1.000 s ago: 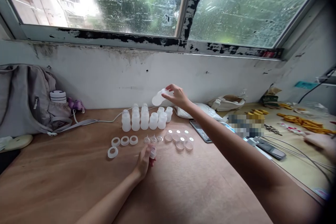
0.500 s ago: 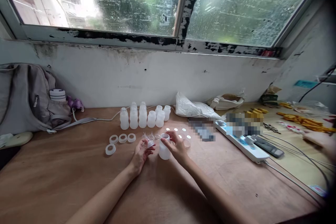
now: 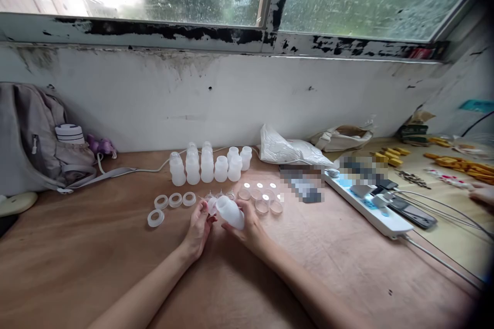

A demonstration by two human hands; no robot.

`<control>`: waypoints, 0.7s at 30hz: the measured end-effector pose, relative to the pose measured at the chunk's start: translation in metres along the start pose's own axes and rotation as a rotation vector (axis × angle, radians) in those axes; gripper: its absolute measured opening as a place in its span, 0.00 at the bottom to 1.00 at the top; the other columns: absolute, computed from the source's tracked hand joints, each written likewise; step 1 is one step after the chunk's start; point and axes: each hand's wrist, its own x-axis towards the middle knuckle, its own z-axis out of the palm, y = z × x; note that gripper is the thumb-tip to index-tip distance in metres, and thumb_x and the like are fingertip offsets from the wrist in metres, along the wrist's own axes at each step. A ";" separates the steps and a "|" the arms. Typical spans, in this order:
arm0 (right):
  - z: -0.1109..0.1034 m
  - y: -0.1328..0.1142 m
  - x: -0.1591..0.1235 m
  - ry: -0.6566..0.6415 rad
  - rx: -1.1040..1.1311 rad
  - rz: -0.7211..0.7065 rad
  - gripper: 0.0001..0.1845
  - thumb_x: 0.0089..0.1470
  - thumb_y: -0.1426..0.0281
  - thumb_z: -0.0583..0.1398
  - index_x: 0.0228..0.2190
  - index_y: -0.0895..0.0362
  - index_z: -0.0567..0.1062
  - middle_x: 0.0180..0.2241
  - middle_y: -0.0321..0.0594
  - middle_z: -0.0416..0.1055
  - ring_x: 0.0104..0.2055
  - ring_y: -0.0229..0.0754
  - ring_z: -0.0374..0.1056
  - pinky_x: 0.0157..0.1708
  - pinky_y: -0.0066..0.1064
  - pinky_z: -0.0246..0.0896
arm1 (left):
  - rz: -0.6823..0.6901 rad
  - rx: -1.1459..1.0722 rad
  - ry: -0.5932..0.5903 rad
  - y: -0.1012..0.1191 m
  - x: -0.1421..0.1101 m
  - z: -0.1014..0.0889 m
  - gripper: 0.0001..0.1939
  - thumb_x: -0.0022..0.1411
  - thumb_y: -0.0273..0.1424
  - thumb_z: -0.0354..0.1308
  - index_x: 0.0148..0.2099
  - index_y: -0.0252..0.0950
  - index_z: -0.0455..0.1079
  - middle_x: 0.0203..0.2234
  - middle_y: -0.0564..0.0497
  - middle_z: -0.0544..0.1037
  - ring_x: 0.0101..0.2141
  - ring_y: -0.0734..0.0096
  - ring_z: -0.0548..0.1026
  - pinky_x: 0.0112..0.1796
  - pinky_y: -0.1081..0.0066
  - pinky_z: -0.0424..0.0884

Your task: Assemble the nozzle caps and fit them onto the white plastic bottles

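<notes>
My right hand grips a small translucent white bottle, tilted with its neck towards the left. My left hand pinches a small cap piece against the bottle's mouth. Both hands hover just above the wooden table. Behind them stand several more white bottles in a cluster. White rings lie to the left, and clear round discs lie to the right.
A grey backpack leans against the wall at the left. A white plastic bag, a power strip with cables and phones lie to the right. Another person's hand shows at the far right edge, near yellow parts.
My right hand took a bottle from the cluster, brought it down in front of me and tilted it. My left hand lifted the cap piece to its mouth. The camera dipped lower.
</notes>
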 end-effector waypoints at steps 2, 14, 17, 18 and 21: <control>-0.005 -0.002 0.001 -0.031 -0.040 -0.028 0.23 0.46 0.67 0.60 0.45 0.54 0.61 0.42 0.45 0.62 0.43 0.46 0.63 0.41 0.36 0.62 | -0.010 0.005 0.008 -0.001 0.001 -0.001 0.15 0.55 0.41 0.55 0.38 0.35 0.66 0.32 0.51 0.71 0.32 0.75 0.68 0.34 0.74 0.64; -0.024 -0.013 -0.001 -0.087 -0.124 0.017 0.21 0.42 0.74 0.59 0.40 0.55 0.58 0.39 0.43 0.60 0.39 0.45 0.62 0.35 0.36 0.62 | 0.076 0.140 0.046 0.001 -0.003 0.002 0.13 0.52 0.35 0.60 0.39 0.35 0.66 0.32 0.51 0.70 0.32 0.75 0.69 0.33 0.75 0.64; -0.025 -0.014 0.000 -0.084 -0.120 -0.003 0.21 0.43 0.75 0.59 0.39 0.55 0.59 0.40 0.43 0.59 0.39 0.45 0.61 0.35 0.35 0.62 | 0.082 0.152 0.054 0.002 -0.004 0.003 0.13 0.51 0.35 0.60 0.38 0.35 0.66 0.32 0.51 0.70 0.32 0.75 0.69 0.33 0.76 0.64; -0.026 -0.014 0.000 -0.080 -0.117 -0.011 0.20 0.42 0.75 0.59 0.39 0.55 0.59 0.40 0.42 0.59 0.40 0.44 0.61 0.36 0.34 0.62 | 0.087 0.155 0.061 0.002 -0.004 0.003 0.13 0.51 0.35 0.61 0.38 0.35 0.66 0.32 0.52 0.70 0.32 0.75 0.69 0.33 0.76 0.64; -0.028 -0.014 0.001 -0.062 -0.107 -0.031 0.20 0.42 0.76 0.59 0.39 0.54 0.60 0.40 0.42 0.58 0.40 0.44 0.61 0.37 0.34 0.61 | 0.098 0.163 0.080 0.002 -0.004 0.003 0.15 0.49 0.35 0.62 0.38 0.36 0.66 0.32 0.52 0.71 0.32 0.75 0.69 0.33 0.76 0.64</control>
